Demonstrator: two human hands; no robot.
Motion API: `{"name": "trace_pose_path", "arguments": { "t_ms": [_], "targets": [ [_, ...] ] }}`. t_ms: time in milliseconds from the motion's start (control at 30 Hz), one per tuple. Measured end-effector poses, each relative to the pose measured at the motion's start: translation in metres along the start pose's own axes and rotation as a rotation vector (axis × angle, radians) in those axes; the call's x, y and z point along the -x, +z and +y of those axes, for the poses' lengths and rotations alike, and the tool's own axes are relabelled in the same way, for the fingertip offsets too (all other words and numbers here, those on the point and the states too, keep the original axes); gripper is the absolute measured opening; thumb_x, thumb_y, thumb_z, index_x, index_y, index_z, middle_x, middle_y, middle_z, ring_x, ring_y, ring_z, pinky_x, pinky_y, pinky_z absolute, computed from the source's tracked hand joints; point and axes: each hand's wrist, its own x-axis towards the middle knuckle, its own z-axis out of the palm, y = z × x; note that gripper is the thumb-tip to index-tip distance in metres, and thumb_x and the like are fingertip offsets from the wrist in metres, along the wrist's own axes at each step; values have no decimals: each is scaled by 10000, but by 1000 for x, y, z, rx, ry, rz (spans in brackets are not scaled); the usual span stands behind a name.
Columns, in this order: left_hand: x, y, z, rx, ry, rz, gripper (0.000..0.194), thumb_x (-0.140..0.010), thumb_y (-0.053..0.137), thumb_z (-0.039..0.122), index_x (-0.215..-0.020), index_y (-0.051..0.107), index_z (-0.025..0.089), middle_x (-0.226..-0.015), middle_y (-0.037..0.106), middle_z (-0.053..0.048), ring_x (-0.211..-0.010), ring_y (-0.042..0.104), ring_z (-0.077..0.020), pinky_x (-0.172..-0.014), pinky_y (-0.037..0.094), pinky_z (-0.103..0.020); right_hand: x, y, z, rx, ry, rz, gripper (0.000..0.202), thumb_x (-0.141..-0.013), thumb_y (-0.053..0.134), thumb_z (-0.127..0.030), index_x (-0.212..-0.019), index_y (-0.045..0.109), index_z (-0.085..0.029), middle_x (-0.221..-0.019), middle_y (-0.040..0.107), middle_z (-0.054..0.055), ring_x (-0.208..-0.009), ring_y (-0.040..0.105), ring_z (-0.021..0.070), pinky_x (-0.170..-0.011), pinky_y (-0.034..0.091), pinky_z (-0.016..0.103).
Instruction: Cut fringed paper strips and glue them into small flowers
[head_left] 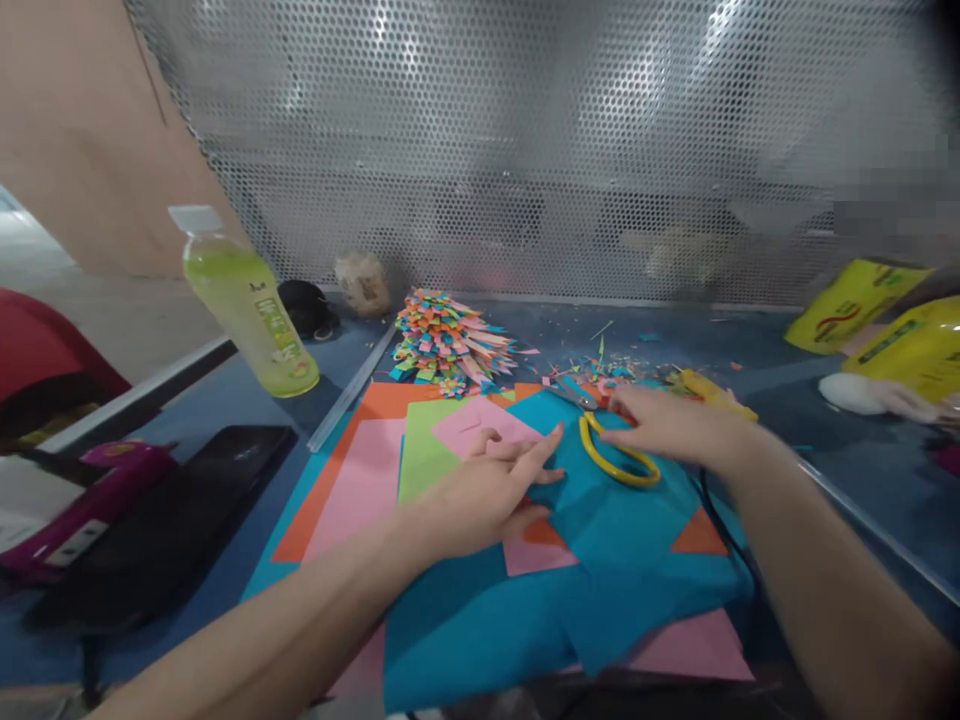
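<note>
Blue paper sheets [465, 630] lie over pink, orange and green sheets on a dark blue table. My left hand [487, 490] rests over the papers with its fingers spread, beside a pink piece [472, 425]. The yellow-handled scissors [622, 470] lie on the blue paper, blades toward the far side. My right hand [652, 425] is at the scissors, its fingertips by the pivot and upper handle loop; whether it grips them is unclear. Behind the sheets stands a cone-shaped pile of folded coloured strips [450, 340].
A green drink bottle [251, 310] stands at the left, near a black phone-like slab [165, 510] and a purple tool [97, 500]. Small paper scraps [600, 375] are scattered behind the scissors. Yellow packages [855, 305] lie at the right. A perforated metal panel [510, 150] closes the back.
</note>
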Motion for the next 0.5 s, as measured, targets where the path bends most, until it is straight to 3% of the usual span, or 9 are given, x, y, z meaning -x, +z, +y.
{"name": "trace_pose_path", "arguments": {
  "t_ms": [67, 200, 400, 500],
  "targets": [
    [1, 0, 0, 1, -1, 29, 735, -860, 535, 254, -1428, 69, 235, -1205, 634, -54, -1213, 472, -269, -1001, 243, -522, -2, 10, -7, 84, 73, -61, 288, -874, 555, -336, -1073, 564, -128, -1068, 582, 79, -936, 578, 179, -815, 495, 381],
    [1, 6, 1, 2, 49, 115, 591, -863, 531, 215, -1373, 233, 252, -997, 706, -18, -1011, 608, -189, -892, 391, -367, -2, 22, -14, 175, 159, 0, 374, -861, 553, -347, -1157, 511, -122, -1194, 510, 112, -1091, 500, 239, -898, 432, 439],
    [3, 15, 6, -220, 228, 226, 365, -903, 411, 185, -1266, 396, 145, -884, 708, -67, -832, 642, -194, -777, 476, -340, -3, 24, -13, 178, 189, 58, 492, -837, 556, -368, -1224, 441, -86, -1210, 482, 152, -1123, 466, 264, -892, 421, 407],
    [5, 14, 8, -98, 130, 285, 372, -868, 452, 151, -1239, 431, 179, -892, 703, -41, -840, 640, -172, -767, 504, -299, -11, 26, -5, 163, 196, 37, 441, -842, 570, -374, -1190, 480, -119, -1193, 501, 120, -1080, 498, 240, -880, 437, 416]
  ]
}}
